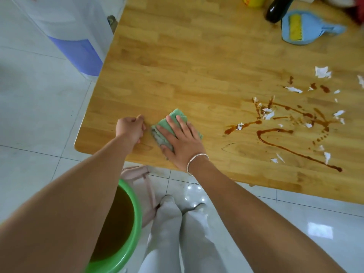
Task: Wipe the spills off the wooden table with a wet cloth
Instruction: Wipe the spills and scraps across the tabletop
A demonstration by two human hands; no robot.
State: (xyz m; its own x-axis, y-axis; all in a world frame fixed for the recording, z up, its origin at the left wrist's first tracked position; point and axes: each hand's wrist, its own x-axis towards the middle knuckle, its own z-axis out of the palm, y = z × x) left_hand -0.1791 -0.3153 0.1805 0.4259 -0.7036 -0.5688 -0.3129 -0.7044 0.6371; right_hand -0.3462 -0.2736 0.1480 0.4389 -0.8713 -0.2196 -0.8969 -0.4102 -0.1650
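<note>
A folded green cloth [167, 126] lies on the wooden table [197, 62] near its front left corner. My right hand [182, 140] presses flat on the cloth, fingers spread, a silver bangle on the wrist. My left hand [131, 128] rests beside the cloth as a loose fist on the tabletop, holding nothing that I can see. Brown sauce spills [285, 133] streak the table to the right, mixed with several torn white paper scraps [323, 72].
A green bucket [134, 217] of brown water stands on the tiled floor below the table's edge, next to a pink stool [145, 186]. At the table's far side lie a blue dustpan with yellow brush [307, 29], a dark bottle [277, 8] and a yellow container [254, 1]. A white and purple appliance [78, 42] stands left.
</note>
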